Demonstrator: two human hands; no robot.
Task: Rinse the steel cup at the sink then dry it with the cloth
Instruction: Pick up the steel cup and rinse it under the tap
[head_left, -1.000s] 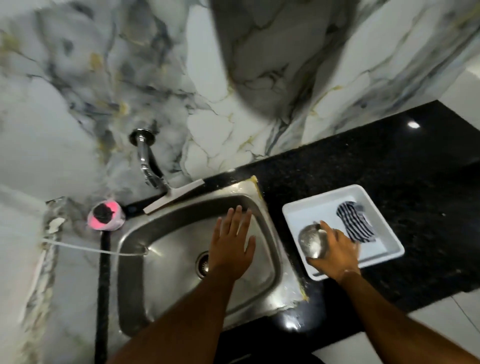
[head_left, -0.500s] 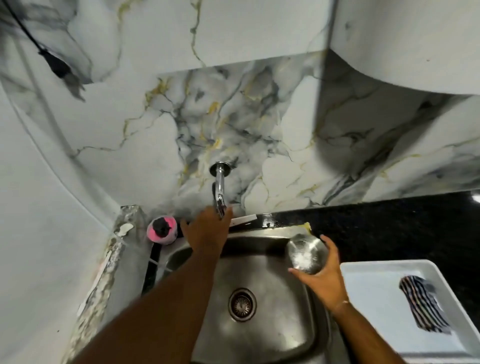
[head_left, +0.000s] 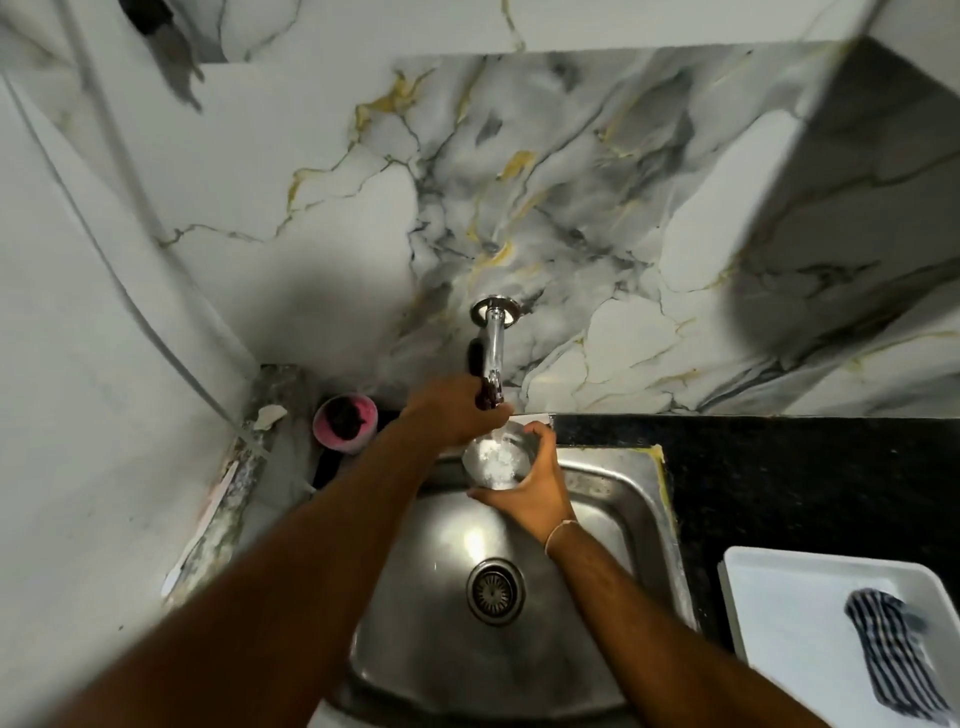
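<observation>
Wall (head_left: 322, 171): marbled white and grey with yellow veins, rising behind everything.
Table (head_left: 810, 483): black speckled stone, running right from the sink's back right corner.
Sink (head_left: 623, 525): steel basin set in the table's left end, drain (head_left: 495, 590) in the middle of its floor.
Tray (head_left: 779, 608): white, on the table's front right, just beside the sink's right rim.
Cloth (head_left: 893, 654): striped dark and white, crumpled in the tray's right half.
Tap (head_left: 493, 353): chrome spout coming out of the wall above the sink's back edge, water running from its tip.
Bowl (head_left: 344, 422): pink, with something dark inside, at the sink's back left corner.
Left hand (head_left: 452, 415): my grip is on the tap's lower end; I cannot tell how tightly the fingers close.
Right hand (head_left: 530, 493): my grip is wrapped around the cup from the right, thumb in front.
Cup (head_left: 496, 462): steel, upright, mouth up under the stream over the sink's back edge, water foaming white inside.
</observation>
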